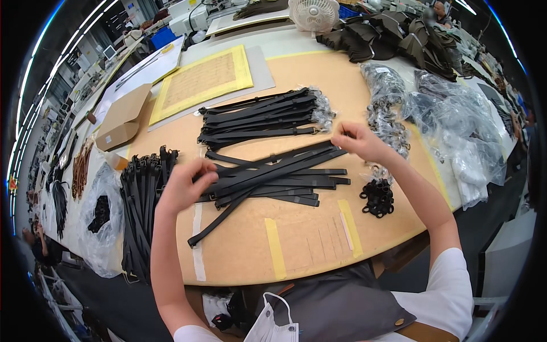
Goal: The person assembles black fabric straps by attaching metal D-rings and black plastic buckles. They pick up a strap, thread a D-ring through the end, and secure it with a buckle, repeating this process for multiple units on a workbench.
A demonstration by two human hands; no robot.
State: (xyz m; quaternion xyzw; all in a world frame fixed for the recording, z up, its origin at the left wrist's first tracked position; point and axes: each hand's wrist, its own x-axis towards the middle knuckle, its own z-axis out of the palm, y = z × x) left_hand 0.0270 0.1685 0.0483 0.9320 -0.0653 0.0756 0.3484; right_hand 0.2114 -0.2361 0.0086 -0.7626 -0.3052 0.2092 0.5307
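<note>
On the brown worktable (228,265), centre: loose pile of black straps (285,182), crossed at several angles, ends uneven.
Held strap (302,150): slung at a shallow slant over that pile, between left hand and right hand; contact with straps beneath hard to judge.
Right hand (354,141): pinched on the strap's right end, thumb against curled fingers. Could lose hold under a sharp pull, given so small a pinch.
Left hand (188,182): fingers curled, thumb toward the strap's left end. Cannot tell whether gripping or merely resting — inner side hidden. If only resting, liable to let that end drop back among the others.
Crossed straps: risk of tangling, or of lifting two at once, caused by overlap and matching colour.
Stray strap (219,221): angled out of the pile toward the near edge, tip close to the left forearm. Could be snagged by a sideways sweep.
Upper bundle (259,117): laid just beyond the pile, right ends at clear wrap (323,109). Could become mixed with loose straps, owing to the narrow gap.
Left stack (145,214): reaching down to the near edge, beside the left forearm. Liable to slide if nudged by the elbow.
Black rings (377,198): heaped loose near the right forearm — likely to scatter if brushed.
</note>
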